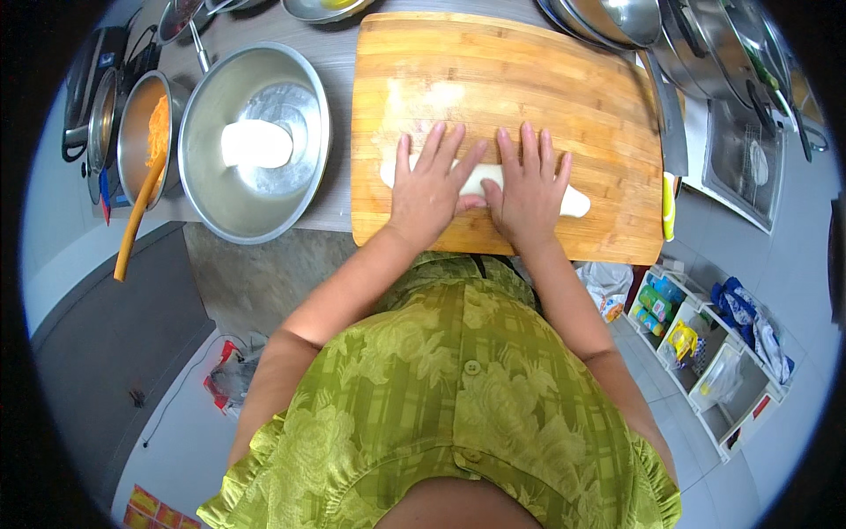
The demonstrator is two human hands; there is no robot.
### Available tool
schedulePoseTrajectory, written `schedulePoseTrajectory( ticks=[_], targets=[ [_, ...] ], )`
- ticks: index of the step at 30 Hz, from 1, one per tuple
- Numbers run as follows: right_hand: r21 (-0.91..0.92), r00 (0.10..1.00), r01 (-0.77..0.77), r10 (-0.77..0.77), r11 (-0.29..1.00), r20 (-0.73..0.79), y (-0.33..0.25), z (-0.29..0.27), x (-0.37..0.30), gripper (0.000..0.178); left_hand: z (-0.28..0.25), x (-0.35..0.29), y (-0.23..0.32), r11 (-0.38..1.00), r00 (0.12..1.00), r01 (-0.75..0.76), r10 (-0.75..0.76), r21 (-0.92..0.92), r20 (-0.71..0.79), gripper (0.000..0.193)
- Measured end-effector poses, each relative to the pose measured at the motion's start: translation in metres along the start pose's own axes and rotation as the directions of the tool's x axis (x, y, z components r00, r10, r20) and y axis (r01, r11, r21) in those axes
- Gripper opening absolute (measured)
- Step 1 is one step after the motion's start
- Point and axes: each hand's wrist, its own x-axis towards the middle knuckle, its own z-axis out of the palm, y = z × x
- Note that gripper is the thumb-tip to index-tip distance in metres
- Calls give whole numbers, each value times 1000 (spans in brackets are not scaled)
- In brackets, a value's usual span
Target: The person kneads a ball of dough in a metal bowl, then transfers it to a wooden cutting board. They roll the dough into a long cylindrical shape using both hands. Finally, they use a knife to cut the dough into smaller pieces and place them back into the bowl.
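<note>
A log of white dough (575, 203) lies crosswise on the wooden cutting board (520, 70), its ends showing past both hands. My left hand (427, 189) rests flat over its left part, fingers spread and pointing away from me. Beside it, my right hand (529, 189) lies on the right part in the same way, the two thumbs nearly meeting over the dough. A pale dusting marks the board behind my left hand. Another piece of white dough (256, 144) sits in the large metal bowl (198, 189) to the left.
Left of the bowl, a metal pot (132, 115) holds an orange mash with a wooden-handled tool (137, 225) sticking out over the counter edge. A cleaver (671, 132) lies along the board's right edge. Stacked pans (705, 44) and a sink (745, 167) stand farther right.
</note>
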Motion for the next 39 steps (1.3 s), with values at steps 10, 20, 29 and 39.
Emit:
schedulePoseTrajectory(
  ticks=[10, 20, 29, 39],
  targets=[
    [-130, 994, -25, 10, 991, -113, 50, 6, 108, 77, -2, 121, -50, 980, 995, 52, -34, 194, -95, 101],
    [-80, 985, 160, -154, 984, 77, 30, -15, 45, 68, -10, 57, -32, 945, 976, -215, 219, 244, 13, 72],
    [87, 987, -7, -7, 996, 161, -9, -22, -93, 77, -10, -60, 6, 991, 989, -115, 121, -75, 87, 58],
    [-56, 992, -70, 76, 996, 105, 29, -20, -12, 71, 5, 19, 1, 995, 994, 69, -63, 71, -84, 77]
  ],
)
